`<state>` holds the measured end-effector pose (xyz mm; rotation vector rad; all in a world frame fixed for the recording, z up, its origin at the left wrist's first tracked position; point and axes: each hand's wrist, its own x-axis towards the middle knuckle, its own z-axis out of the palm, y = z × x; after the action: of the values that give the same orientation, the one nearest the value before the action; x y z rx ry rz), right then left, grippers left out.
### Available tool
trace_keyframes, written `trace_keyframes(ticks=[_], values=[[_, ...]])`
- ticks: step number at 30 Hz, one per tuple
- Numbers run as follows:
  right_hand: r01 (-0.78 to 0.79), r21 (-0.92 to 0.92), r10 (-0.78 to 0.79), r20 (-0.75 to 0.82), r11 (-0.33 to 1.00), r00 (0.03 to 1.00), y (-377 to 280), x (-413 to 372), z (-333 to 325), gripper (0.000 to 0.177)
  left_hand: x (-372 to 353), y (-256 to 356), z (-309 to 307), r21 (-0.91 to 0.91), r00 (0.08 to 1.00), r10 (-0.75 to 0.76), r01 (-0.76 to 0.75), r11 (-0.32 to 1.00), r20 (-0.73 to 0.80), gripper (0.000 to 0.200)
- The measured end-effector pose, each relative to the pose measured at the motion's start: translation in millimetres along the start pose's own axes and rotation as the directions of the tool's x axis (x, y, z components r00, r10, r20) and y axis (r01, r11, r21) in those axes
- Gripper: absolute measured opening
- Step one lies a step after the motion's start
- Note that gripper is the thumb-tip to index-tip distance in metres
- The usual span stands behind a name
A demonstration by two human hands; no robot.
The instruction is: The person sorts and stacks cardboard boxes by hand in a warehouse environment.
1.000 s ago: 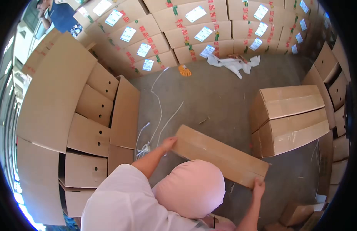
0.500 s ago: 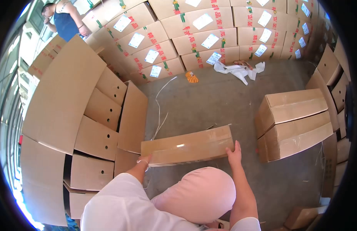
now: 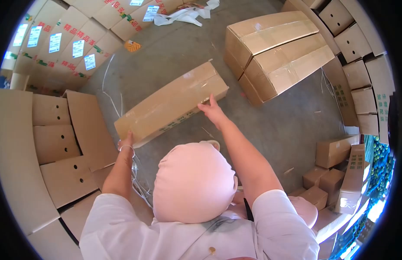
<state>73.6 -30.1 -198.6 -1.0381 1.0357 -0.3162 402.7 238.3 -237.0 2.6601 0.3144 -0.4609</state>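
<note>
A long taped cardboard box lies slantwise in front of me, green print along its near side. My left hand, with a bracelet at the wrist, grips its near left end, fingers partly hidden by the corner. Along the near long edge, toward the right end, my right hand holds the box, thumb and fingers against the top and side. My bent knee in pale pink cloth is just behind the box.
Two taped boxes stand close together at upper right. Stacked cartons with holes line the left, more cartons the right. Labelled cartons rise at upper left. White plastic sheeting, an orange scrap and loose strapping lie on the floor.
The view has turned to the right. The box now lies at a steeper slant, and my right hand has shifted from its right end to the near long edge. My left hand stays on the left end.
</note>
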Motion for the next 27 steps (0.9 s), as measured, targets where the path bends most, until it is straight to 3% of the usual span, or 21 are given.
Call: trace_keyframes(ticks=[7, 9, 12, 16, 19, 22, 25, 27], values=[[0.08, -0.176, -0.1, -0.11, 0.981, 0.989, -11, 35, -37, 0.093, -50, 46, 7, -0.032, 0.995, 0.092, -0.091, 0.995, 0.027, 0.087], [0.094, -0.253, -0.133, -0.141, 0.963, 0.981, -18, 40, -47, 0.092, -47, 41, 18, -0.168, 0.972, 0.188, -0.163, 0.972, 0.142, 0.083], [0.064, -0.334, -0.124, -0.161, 0.94, 0.979, -36, 35, -59, 0.089, -67, 56, 20, -0.074, 0.959, 0.148, -0.134, 0.988, 0.24, 0.083], [0.062, -0.388, -0.138, -0.172, 0.92, 0.975, -28, 28, -67, 0.088, -47, 39, 41, -0.034, 0.95, 0.25, -0.248, 0.968, 0.185, 0.084], [0.127, -0.307, -0.189, -0.182, 0.943, 0.965, -17, -9, -83, 0.085, -55, 48, 35, -0.032, 0.952, 0.281, -0.279, 0.96, 0.125, 0.081], [0.102, -0.684, -0.133, 0.007, 0.722, 0.991, -17, -73, -145, 0.072, -56, 47, 37, -0.066, 0.941, 0.283, -0.275, 0.959, 0.187, 0.082], [-0.052, -0.86, -0.018, -0.071, 0.507, 0.997, -52, -160, -212, 0.063, -10, 25, 58, -0.222, 0.884, 0.414, -0.369, 0.902, 0.214, 0.074], [-0.242, -0.862, 0.004, -0.268, 0.446, 0.963, -71, -230, -252, 0.058, -8, 32, 62, -0.295, 0.837, 0.471, -0.392, 0.872, 0.28, 0.071]])
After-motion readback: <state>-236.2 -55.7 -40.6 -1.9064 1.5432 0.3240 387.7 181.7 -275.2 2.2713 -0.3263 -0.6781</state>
